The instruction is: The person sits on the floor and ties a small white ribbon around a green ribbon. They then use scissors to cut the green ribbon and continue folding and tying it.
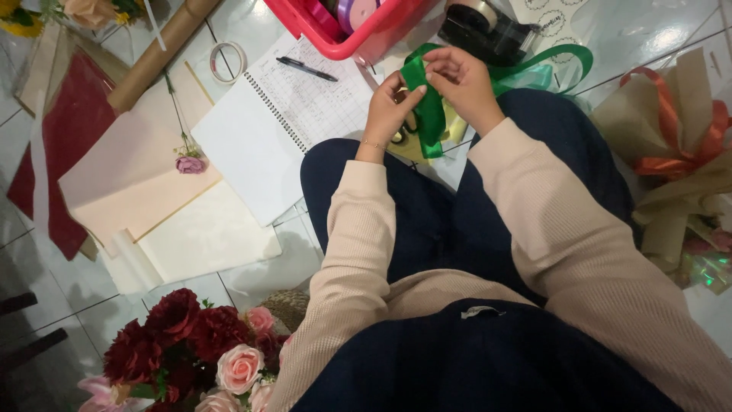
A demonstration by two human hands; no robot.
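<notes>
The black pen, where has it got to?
In the head view, the black pen lies on the open spiral notebook, upper middle, just below the red plastic basket and left of the person's hands.

The scissors (pixel 406 131) lie mostly hidden behind the left hand (pixel 387 111) and green ribbon (pixel 427 107).

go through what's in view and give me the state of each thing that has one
green ribbon: folded, pinched by both hands
left hand: gripping the ribbon
right hand: gripping the ribbon
notebook: open
pen: lying on the notebook
red basket: holding ribbon rolls
single pink rose: lying on paper sheets
</notes>
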